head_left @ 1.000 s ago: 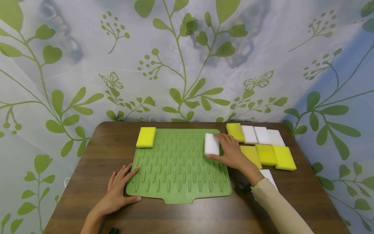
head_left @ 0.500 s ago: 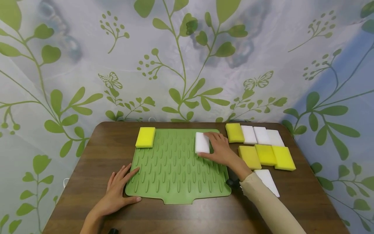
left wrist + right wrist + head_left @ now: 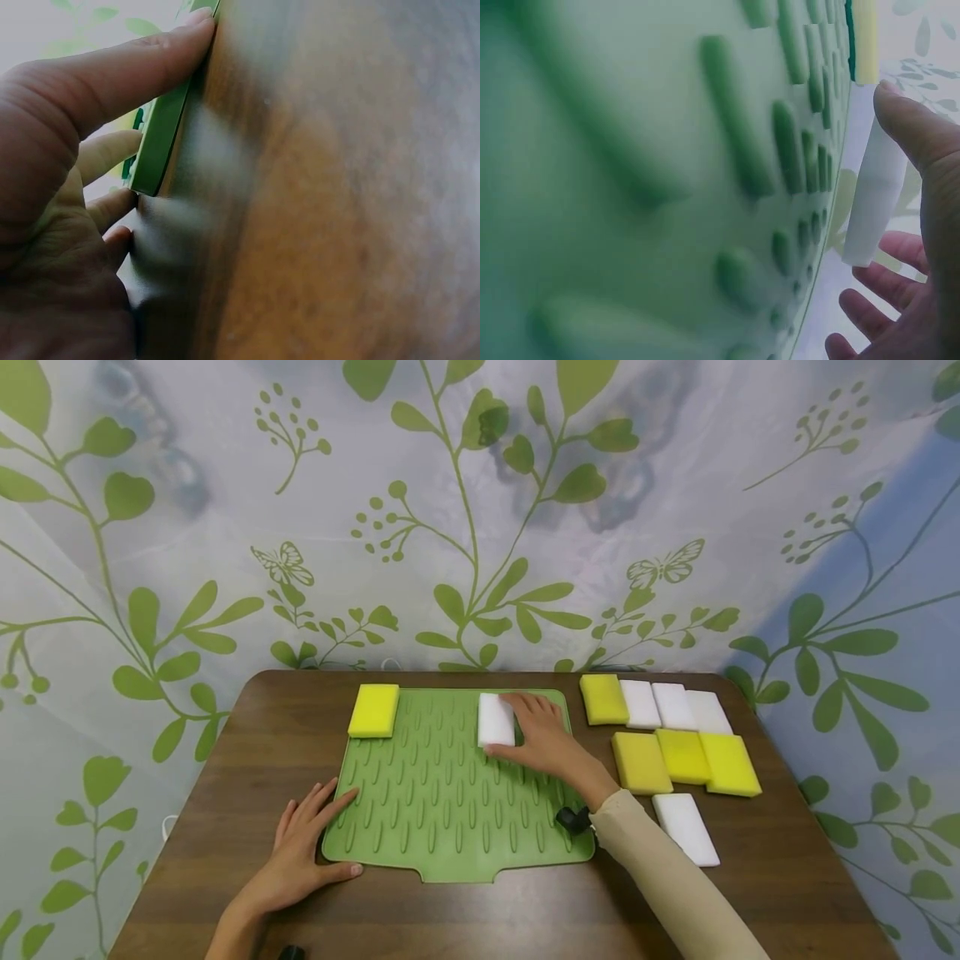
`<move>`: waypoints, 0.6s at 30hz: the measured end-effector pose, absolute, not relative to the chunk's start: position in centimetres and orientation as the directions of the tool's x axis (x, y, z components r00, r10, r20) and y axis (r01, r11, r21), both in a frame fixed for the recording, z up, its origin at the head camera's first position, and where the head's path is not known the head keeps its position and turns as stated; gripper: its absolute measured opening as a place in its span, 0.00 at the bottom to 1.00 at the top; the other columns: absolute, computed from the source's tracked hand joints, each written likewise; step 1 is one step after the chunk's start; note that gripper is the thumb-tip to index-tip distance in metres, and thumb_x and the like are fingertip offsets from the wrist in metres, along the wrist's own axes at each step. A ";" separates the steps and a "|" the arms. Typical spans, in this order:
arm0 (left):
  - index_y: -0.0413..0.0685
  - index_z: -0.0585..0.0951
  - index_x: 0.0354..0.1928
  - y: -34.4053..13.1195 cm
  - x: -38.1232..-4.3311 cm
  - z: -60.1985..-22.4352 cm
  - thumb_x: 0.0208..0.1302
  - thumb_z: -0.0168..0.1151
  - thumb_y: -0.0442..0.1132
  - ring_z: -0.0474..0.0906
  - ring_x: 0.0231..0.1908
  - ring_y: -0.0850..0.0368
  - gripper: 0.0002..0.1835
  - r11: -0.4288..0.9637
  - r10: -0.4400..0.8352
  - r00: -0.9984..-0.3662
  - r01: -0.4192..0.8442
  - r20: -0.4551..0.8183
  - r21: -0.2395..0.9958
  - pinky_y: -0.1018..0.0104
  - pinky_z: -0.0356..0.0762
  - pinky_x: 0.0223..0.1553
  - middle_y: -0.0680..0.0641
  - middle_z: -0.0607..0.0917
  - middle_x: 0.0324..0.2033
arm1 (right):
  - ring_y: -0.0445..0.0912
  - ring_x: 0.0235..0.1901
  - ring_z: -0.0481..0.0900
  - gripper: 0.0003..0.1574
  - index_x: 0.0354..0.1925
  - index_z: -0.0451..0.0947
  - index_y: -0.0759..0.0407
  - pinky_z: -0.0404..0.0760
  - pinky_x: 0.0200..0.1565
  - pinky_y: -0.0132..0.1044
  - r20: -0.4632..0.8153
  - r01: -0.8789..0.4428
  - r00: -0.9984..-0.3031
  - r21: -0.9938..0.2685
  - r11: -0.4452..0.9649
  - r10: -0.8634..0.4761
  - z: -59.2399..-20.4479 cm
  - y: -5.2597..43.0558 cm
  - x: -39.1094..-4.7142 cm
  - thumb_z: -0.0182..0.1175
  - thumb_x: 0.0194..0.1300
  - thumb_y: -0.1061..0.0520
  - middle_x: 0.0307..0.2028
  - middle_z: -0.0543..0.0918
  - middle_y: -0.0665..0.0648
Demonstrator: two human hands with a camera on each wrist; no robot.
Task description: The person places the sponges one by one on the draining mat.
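A pale backdrop (image 3: 330,602) printed with green leaves and butterflies rises behind a dark wood-grain counter (image 3: 517,918), where a person works with both hands. On the counter lies a green mat (image 3: 450,810), lined with raised ridges and tabbed along its near edge. A cream sleeve (image 3: 667,872) covers the right forearm, angled in from the near right. The left hand (image 3: 300,856) rests at the mat's near left corner, fingers spread apart, thumb and index finger touching the mat. The right hand (image 3: 547,737) has its thumb and fingers clamped on opposite ends of a white block (image 3: 496,721), held above the far part of the mat, just right of its middle. A yellow sponge (image 3: 373,711) sits on the mat's far left corner. To the mat's right, a back row sets one yellow piece (image 3: 603,700) beside three white pieces (image 3: 674,707); in front are three yellow pieces (image 3: 683,756), and nearest, a lone white slab (image 3: 686,829). A small black device (image 3: 573,821) shows at the right wrist.
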State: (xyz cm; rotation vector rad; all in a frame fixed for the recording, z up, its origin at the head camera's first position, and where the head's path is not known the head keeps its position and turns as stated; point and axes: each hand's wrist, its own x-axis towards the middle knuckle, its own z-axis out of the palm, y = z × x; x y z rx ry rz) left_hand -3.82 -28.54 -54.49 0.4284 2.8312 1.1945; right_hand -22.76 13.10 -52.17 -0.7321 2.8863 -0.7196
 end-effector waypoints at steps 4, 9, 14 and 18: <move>0.58 0.67 0.83 -28.5 -3.9 -54.4 0.55 0.85 0.54 0.44 0.83 0.22 0.55 0.667 0.269 -0.960 0.239 0.071 0.706 0.24 0.28 0.77 0.34 0.56 0.85 | 0.62 0.80 0.61 0.63 0.84 0.58 0.48 0.58 0.78 0.68 0.031 -0.434 -0.879 -0.469 0.769 -0.477 -51.8 12.1 -23.2 0.68 0.65 0.23 0.80 0.65 0.58; 0.58 0.67 0.83 -28.5 -3.9 -54.3 0.55 0.84 0.54 0.43 0.83 0.23 0.55 0.669 0.269 -0.961 0.232 0.062 0.706 0.25 0.28 0.77 0.35 0.56 0.85 | 0.61 0.80 0.60 0.63 0.84 0.58 0.47 0.58 0.77 0.68 0.019 -0.441 -0.869 -0.482 0.757 -0.495 -51.7 10.7 -23.7 0.69 0.64 0.23 0.81 0.64 0.57; 0.57 0.67 0.83 -28.5 -3.9 -54.2 0.55 0.84 0.54 0.44 0.83 0.22 0.54 0.667 0.269 -0.961 0.239 0.071 0.706 0.24 0.29 0.76 0.34 0.56 0.84 | 0.59 0.80 0.60 0.63 0.84 0.57 0.47 0.59 0.77 0.66 0.016 -0.461 -0.857 -0.468 0.754 -0.514 -51.9 9.4 -24.0 0.68 0.65 0.22 0.81 0.64 0.56; 0.55 0.67 0.83 -28.4 -3.8 -54.2 0.55 0.84 0.52 0.44 0.83 0.22 0.54 0.662 0.271 -0.959 0.247 0.082 0.707 0.24 0.29 0.76 0.33 0.57 0.84 | 0.59 0.81 0.59 0.63 0.84 0.56 0.47 0.58 0.78 0.66 0.005 -0.473 -0.849 -0.452 0.756 -0.528 -51.8 8.2 -24.2 0.67 0.66 0.22 0.81 0.63 0.56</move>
